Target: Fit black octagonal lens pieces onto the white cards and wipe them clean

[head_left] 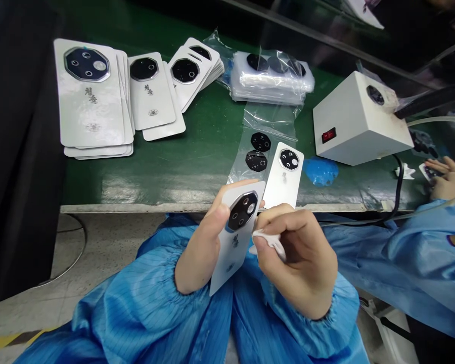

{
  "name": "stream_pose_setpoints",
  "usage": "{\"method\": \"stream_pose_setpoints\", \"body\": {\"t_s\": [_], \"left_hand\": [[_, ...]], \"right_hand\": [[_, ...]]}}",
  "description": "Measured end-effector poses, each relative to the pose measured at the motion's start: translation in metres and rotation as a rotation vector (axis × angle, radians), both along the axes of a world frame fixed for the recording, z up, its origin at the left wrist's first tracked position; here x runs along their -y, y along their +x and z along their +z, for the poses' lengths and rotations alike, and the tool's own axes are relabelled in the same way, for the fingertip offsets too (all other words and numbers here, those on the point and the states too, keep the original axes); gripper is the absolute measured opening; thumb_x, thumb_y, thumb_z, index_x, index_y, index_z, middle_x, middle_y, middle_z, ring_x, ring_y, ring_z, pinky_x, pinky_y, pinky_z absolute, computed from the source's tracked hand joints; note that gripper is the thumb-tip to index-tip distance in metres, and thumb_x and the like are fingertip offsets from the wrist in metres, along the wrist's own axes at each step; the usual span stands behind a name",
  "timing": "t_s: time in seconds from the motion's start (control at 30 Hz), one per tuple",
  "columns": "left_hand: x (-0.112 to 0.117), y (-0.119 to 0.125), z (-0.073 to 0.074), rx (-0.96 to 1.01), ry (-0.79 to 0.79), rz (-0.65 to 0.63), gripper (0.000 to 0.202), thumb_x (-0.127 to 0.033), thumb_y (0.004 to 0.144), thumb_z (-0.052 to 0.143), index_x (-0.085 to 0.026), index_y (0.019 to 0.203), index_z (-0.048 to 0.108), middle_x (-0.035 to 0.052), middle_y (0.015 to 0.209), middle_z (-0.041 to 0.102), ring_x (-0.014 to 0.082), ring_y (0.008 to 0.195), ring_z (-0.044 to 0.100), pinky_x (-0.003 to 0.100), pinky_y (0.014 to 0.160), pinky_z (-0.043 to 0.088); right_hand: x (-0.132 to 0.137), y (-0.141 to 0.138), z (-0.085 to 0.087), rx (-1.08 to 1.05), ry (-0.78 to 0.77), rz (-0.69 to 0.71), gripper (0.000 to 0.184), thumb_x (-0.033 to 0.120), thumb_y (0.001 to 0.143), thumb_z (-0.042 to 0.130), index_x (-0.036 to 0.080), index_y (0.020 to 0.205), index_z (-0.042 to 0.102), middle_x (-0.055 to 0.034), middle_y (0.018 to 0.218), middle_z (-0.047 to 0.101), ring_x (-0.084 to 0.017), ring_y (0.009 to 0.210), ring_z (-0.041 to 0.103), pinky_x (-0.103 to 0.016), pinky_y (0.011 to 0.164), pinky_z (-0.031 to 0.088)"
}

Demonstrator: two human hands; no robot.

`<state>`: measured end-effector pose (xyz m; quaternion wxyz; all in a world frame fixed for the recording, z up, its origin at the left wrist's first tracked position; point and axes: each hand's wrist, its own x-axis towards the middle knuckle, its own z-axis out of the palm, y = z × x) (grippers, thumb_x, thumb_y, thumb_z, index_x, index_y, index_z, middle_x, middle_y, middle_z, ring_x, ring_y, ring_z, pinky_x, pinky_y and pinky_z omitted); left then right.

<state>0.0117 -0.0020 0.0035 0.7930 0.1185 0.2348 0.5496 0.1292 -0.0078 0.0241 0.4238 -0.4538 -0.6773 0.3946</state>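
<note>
Left hand [205, 240]: wrapped partway round, thumb on the front, gripping the white panel [225, 255] by its edge;
Right hand [305, 255]: fingers curled in, pinching a crumpled white cloth [270, 241]; might be tissue, we can't tell;
White panel: tilted up near the front edge of the green bench [189, 169], between our hands, dark camera surround [243, 211] on its visible face;
Wiping: that's the step, we'd guess; cloth's right by the panel, contact unclear;
Next wipe: probably calls for a firm left hold, light pressure around that surround;
Green bench: second panel [284, 184] lying near, two dark octagonal covers [260, 142] just behind;
</note>
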Motion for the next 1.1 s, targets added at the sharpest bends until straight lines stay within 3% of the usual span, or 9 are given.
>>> {"method": "stream_pose_setpoints", "body": {"t_s": [0.13,0.3,0.5,0.63,0.93,1.1], "left_hand": [[0.0,-0.001,-0.001,-0.006,0.05,0.018,0.032,-0.04,0.086,0.044,-0.021,0.106,0.058,0.0027,0.09,0.066,0.0218,0.088,0.061,0.034,0.078,0.047],[0.0,-0.001,-0.003,0.025,0.09,0.018,0.03,-0.037,0.087,0.042,-0.021,0.107,0.058,0.0025,0.093,0.066,0.0224,0.099,0.059,0.035,0.087,0.047],[0.0,0.001,-0.005,0.043,0.096,0.019,0.03,-0.036,0.087,0.042,-0.022,0.109,0.056,0.0019,0.085,0.065,0.0223,0.094,0.061,0.036,0.083,0.05],[0.0,-0.001,-0.006,-0.013,0.116,0.02,0.032,-0.038,0.087,0.041,-0.023,0.111,0.056,0.002,0.091,0.065,0.0215,0.097,0.06,0.034,0.084,0.05],[0.002,-0.008,-0.008,-0.07,0.204,-0.023,0.033,-0.037,0.09,0.044,-0.025,0.118,0.055,-0.0043,0.11,0.063,0.0119,0.111,0.054,0.019,0.094,0.042],[0.001,-0.011,-0.009,-0.225,0.259,-0.047,0.037,-0.043,0.089,0.044,-0.027,0.121,0.052,-0.0026,0.109,0.06,0.0149,0.104,0.055,0.024,0.094,0.042]], "right_hand": [[-0.002,-0.001,-0.001,0.104,0.08,0.004,0.019,0.002,0.079,0.053,0.019,0.089,0.05,-0.0002,0.083,0.054,-0.009,0.072,0.053,-0.021,0.056,0.042],[-0.006,-0.005,0.001,0.285,0.242,0.013,0.017,-0.001,0.079,0.05,0.013,0.088,0.054,-0.0023,0.083,0.056,-0.008,0.08,0.053,-0.019,0.068,0.045],[-0.006,-0.008,0.001,0.365,0.283,-0.032,0.018,0.0,0.076,0.054,0.013,0.089,0.054,0.0006,0.082,0.058,-0.005,0.077,0.054,-0.015,0.069,0.045],[-0.006,-0.01,0.001,0.422,0.308,-0.042,0.013,0.002,0.079,0.053,0.013,0.085,0.056,-0.0006,0.083,0.058,-0.006,0.077,0.054,-0.017,0.07,0.044],[-0.01,-0.014,0.001,0.506,0.328,-0.033,0.01,0.005,0.081,0.048,0.013,0.081,0.054,-0.0006,0.076,0.056,-0.008,0.064,0.048,-0.021,0.058,0.04],[-0.01,-0.015,0.0,0.532,0.331,-0.043,0.008,0.007,0.081,0.049,0.014,0.081,0.053,0.0016,0.073,0.053,-0.007,0.062,0.045,-0.021,0.057,0.037]]}}
